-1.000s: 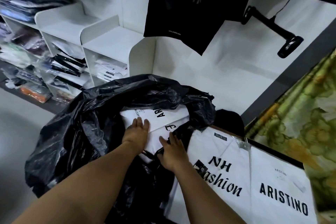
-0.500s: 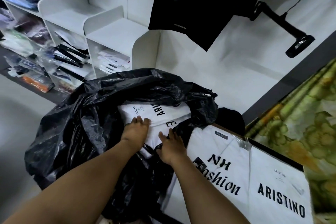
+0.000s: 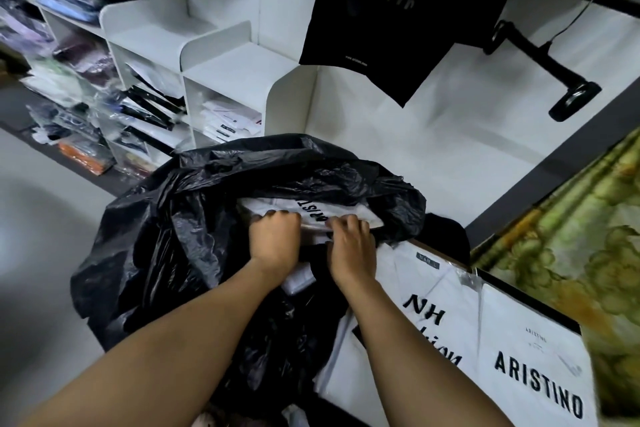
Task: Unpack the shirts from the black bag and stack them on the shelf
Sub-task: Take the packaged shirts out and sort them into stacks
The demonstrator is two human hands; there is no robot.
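- pretty sure it's a clothing shop or its stockroom
- white cubby shelves (image 3: 221, 69) crammed with bagged shirts (image 3: 232, 121)
- garments (image 3: 381, 38) hanging overhead
- ARISTINO-branded shirt packs (image 3: 533, 374) lying about

One black bag (image 3: 166, 236), two hands (image 3: 275, 239) (image 3: 353, 248), perhaps three white shirt packs (image 3: 346, 213) (image 3: 446, 291) (image 3: 533, 329)

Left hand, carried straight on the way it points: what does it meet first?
The packaged shirt that the left hand grips; past it, probably the far wall of the black bag, depth unclear.

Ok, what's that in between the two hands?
A white shirt pack with black letters, lying in the black bag. The left hand and right hand both grip its near edge, as the head view shows.
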